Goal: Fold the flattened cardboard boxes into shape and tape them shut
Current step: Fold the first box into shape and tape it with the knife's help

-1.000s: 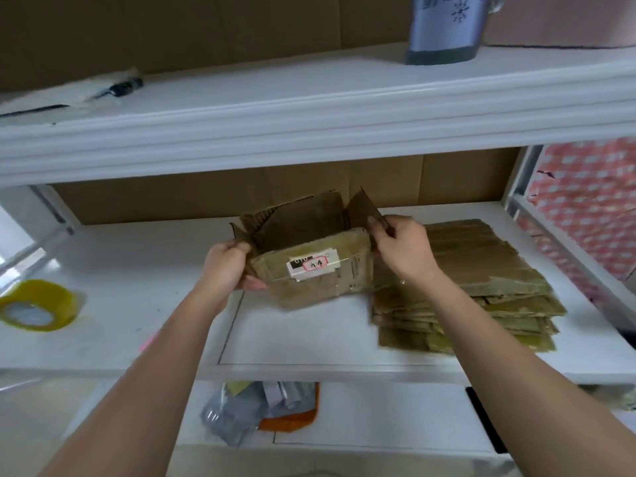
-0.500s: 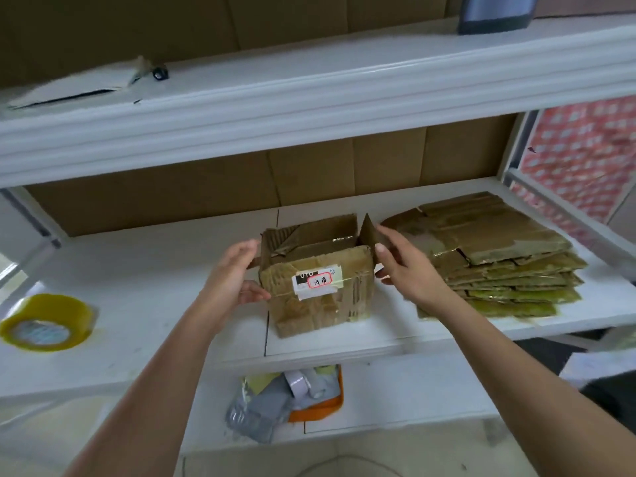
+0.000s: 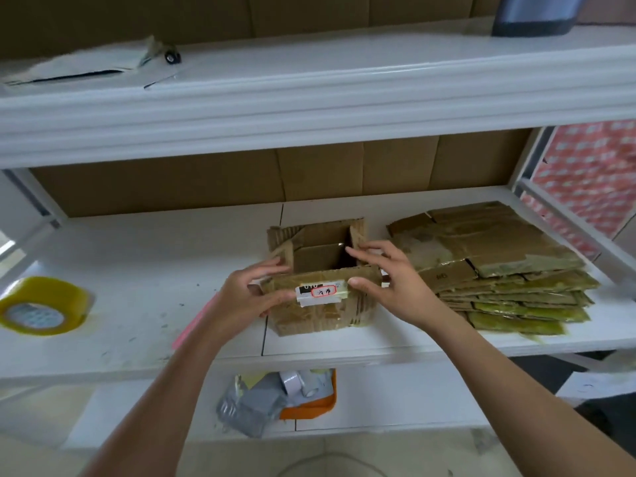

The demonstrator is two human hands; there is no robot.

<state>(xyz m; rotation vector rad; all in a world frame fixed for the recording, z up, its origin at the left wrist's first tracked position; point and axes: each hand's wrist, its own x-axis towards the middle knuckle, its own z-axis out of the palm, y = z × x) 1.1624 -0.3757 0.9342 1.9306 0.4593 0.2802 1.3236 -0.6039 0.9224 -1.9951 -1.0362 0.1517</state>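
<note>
A small worn cardboard box (image 3: pixel 321 316) with a white label stands on the white middle shelf (image 3: pixel 137 270), its top open and its flaps up. My left hand (image 3: pixel 246 299) pinches the left end of the near flap, fingers on top and thumb on the front. My right hand (image 3: pixel 390 280) holds the right end of that flap, thumb by the label and index finger reaching over the opening. A stack of flattened cardboard boxes (image 3: pixel 499 270) lies just right of the box. A yellow tape roll (image 3: pixel 41 308) lies at the shelf's far left.
The upper shelf's edge (image 3: pixel 309 108) overhangs the work area, with a dark container (image 3: pixel 537 15) at its right. A pink strip (image 3: pixel 194 321) lies under my left wrist. On the lower shelf an orange tray (image 3: pixel 311 404) holds grey packets and tape.
The box went from tilted in my hands to standing squared on the shelf. Both hands shifted from its side flaps to the near flap.
</note>
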